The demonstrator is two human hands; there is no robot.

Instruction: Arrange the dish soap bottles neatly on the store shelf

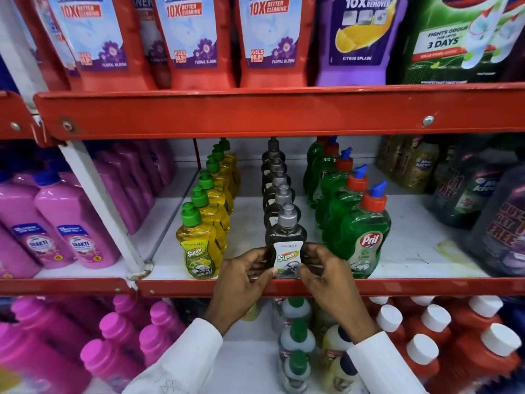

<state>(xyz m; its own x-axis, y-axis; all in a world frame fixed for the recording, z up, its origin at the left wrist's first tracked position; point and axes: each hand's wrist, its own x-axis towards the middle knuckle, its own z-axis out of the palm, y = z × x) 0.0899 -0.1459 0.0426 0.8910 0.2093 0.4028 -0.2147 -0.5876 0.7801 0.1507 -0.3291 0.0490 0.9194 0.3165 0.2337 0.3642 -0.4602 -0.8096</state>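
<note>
On the middle shelf (255,223) three rows of dish soap bottles run front to back. A yellow row with green caps (199,245) stands on the left. In the middle is a dark grey row with grey caps, and on the right a green Pril row (360,237) with red caps. The front dark grey bottle (286,237) stands upright at the shelf's front edge. My left hand (241,277) grips its left side and my right hand (326,274) grips its right side, thumbs on the white label.
Pink bottles (56,223) fill the left bay. Dark large jugs (483,209) stand at the right. Red cleaner bottles (193,38) line the shelf above. Below are pink, green-capped and red bottles with white caps (434,336). Bare white shelf shows between the rows.
</note>
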